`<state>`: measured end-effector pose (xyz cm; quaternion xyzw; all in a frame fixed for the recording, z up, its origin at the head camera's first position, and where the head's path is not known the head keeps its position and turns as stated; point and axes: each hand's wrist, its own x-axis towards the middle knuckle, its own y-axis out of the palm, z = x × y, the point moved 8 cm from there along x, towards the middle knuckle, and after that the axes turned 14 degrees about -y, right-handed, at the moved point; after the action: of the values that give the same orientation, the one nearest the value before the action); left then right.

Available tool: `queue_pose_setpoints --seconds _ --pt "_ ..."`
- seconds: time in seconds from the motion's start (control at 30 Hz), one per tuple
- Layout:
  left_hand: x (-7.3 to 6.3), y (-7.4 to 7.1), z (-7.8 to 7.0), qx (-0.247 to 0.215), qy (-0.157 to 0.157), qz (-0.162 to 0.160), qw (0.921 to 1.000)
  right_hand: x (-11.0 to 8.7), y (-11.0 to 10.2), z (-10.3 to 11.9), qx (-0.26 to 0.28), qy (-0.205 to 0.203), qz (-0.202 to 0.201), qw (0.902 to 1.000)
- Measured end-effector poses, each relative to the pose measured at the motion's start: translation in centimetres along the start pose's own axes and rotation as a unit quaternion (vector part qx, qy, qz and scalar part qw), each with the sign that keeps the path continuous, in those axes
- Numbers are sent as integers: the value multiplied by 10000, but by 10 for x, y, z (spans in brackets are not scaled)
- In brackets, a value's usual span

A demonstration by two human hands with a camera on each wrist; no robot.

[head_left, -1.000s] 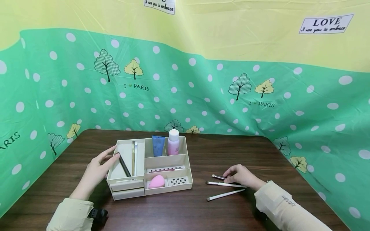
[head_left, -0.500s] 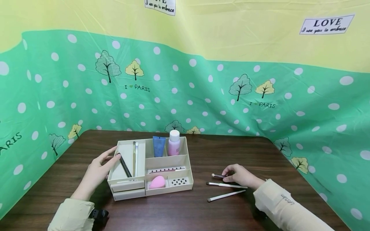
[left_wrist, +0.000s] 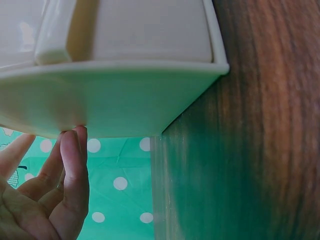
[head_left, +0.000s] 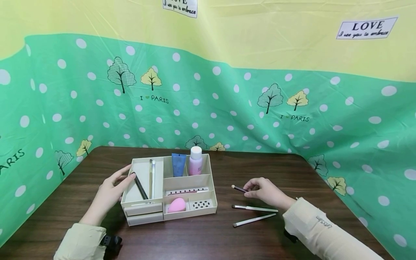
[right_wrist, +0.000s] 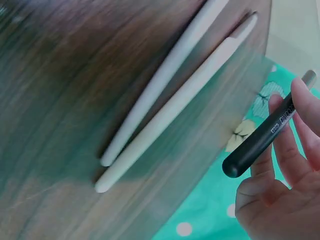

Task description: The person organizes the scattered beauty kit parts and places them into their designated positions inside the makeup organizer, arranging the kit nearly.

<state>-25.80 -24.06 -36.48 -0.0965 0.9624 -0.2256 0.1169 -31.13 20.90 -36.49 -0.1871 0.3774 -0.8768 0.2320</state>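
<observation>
In the head view my right hand (head_left: 264, 191) pinches a short black makeup brush (head_left: 240, 188) above the table. Its dark handle (right_wrist: 260, 135) points out past the fingers in the right wrist view. Two light-handled makeup brushes, one flat brush (head_left: 256, 208) and one thinner brush (head_left: 253, 220), lie on the table beneath that hand. My left hand (head_left: 110, 189) rests on the left side of a cream makeup organizer (head_left: 186, 216), its thumb over the rim. Its fingertips touch the outer wall in the left wrist view.
Inside the organizer are a black brush (head_left: 140, 186), two slim brushes, a blue tube (head_left: 178, 165), a pink bottle (head_left: 195, 164) and a pink sponge (head_left: 177, 205). A green dotted cloth (head_left: 227, 108) hangs behind the wooden table (head_left: 182, 242).
My right hand has lifted the short black brush off the table and carried it slightly left and away from me. The left hand and organizer stay in place.
</observation>
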Motion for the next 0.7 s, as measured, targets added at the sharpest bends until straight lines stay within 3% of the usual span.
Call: queue_pose_setpoints --seconds 0.7 --pt "1 0 0 29 50 26 10000 17 -5 61 -248 -559 -477 9970"
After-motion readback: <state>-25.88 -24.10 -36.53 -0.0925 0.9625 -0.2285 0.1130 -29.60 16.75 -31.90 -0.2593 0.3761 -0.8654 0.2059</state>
